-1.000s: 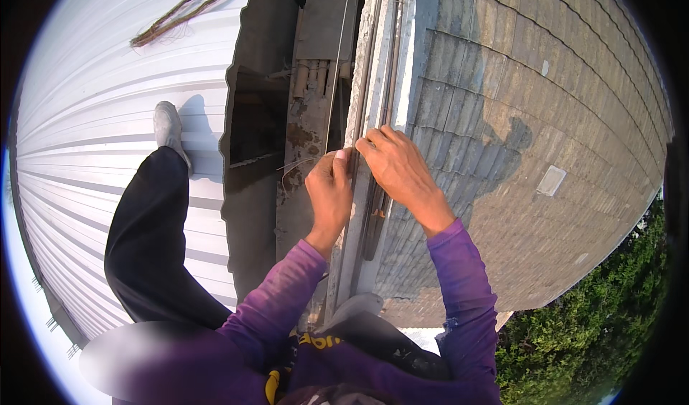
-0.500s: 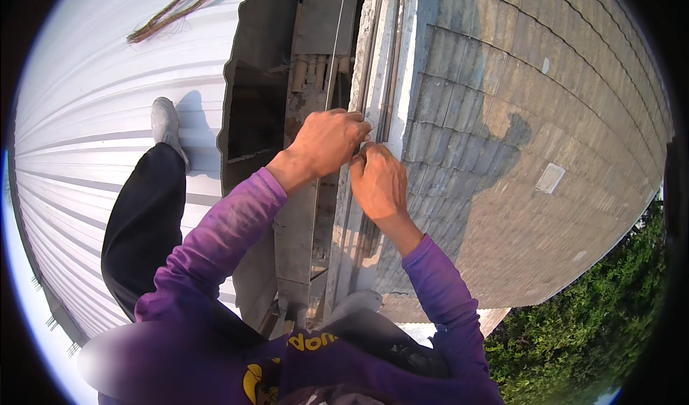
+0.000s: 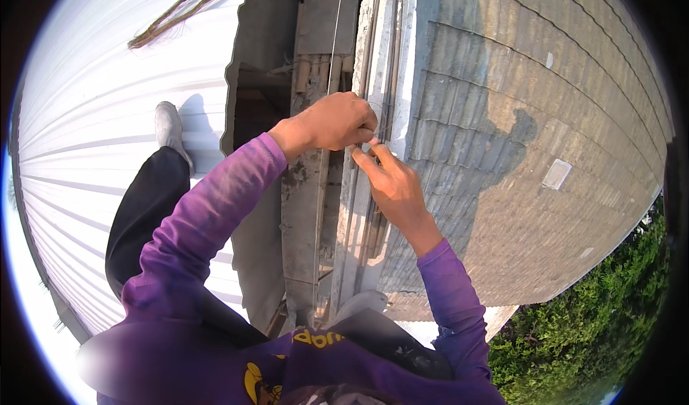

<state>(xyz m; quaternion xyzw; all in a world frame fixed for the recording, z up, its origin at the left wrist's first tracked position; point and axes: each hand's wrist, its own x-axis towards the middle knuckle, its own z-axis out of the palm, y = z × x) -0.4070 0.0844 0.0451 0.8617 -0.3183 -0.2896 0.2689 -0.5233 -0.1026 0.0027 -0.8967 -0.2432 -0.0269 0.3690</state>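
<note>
The fingers (image 3: pixel 364 120) of your left hand (image 3: pixel 334 123) are curled in and pressed together, knuckles up. Their tips come down to meet the thumb and forefinger of your right hand (image 3: pixel 397 192), which reach forward close beside each other. They look set for a pinch, but whatever lies between them is too small or too hidden for me to tell. Both hands meet over the long thin rods (image 3: pixel 394 43), which lie lengthwise on the narrow concrete ledge (image 3: pixel 349 251) and pass beneath your fingertips.

The likeliest trouble is a slip at that small meeting point: with your left hand covering it from above, you may be working more by feel than by sight. A hard pull there could shift the rods sideways, since nothing that I can see pins them on the ledge. Just left of the ledge is the dark gap (image 3: pixel 256 121), so a small piece let go on that side could drop beyond reach.

Your stance worries me more. One shoe (image 3: pixel 169 124) stands on the ribbed white roof (image 3: pixel 79 104), across the gap from your hands, so a sudden give in the grip could tip your weight over the opening. The tiled roof (image 3: pixel 574 118) on your right slopes, by my guess, and offers poor support for a catching hand.
</note>
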